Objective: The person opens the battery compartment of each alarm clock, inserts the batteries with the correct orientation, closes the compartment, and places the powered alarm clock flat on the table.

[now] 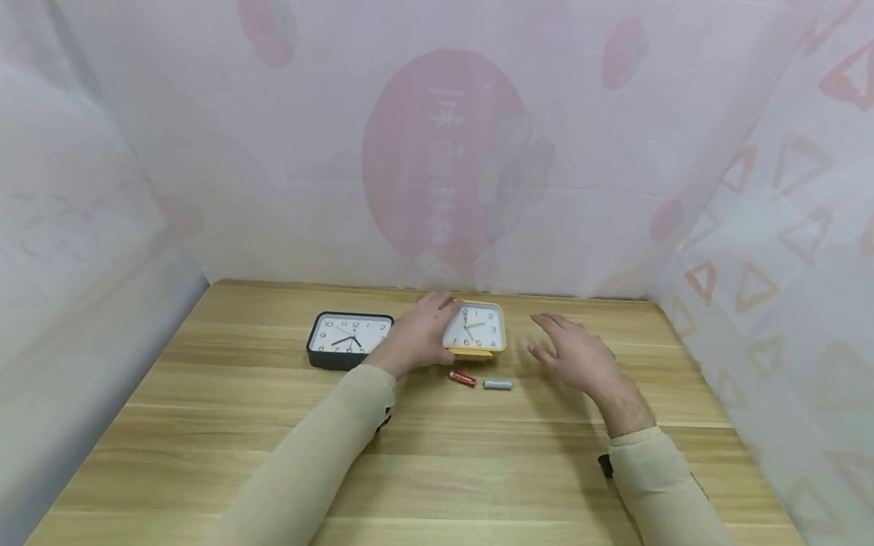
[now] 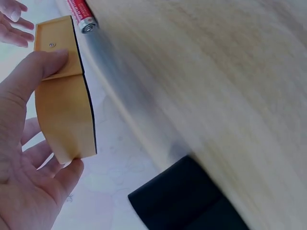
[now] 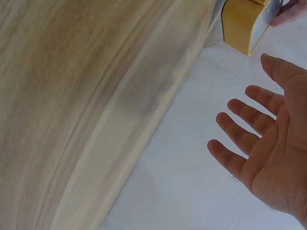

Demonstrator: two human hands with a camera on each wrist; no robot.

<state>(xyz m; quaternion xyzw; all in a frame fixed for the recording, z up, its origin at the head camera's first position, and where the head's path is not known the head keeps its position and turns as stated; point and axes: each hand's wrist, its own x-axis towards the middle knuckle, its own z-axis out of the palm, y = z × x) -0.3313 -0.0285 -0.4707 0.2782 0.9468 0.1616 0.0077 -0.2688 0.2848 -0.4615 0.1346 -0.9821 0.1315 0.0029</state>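
Note:
My left hand grips a yellow-framed alarm clock by its left side, with the white dial facing me. In the left wrist view the thumb presses on the clock's yellow underside, while the other fingers reach around its edge. To the right of this clock, my right hand hovers with fingers spread and touches nothing; the right wrist view shows its bare palm. A red battery and a grey battery lie on the table just in front of the yellow clock.
A black-framed clock stands left of the yellow one, partly behind my left wrist. The wood-grain table ends at a pale printed curtain at the back, and similar cloth hangs on both sides.

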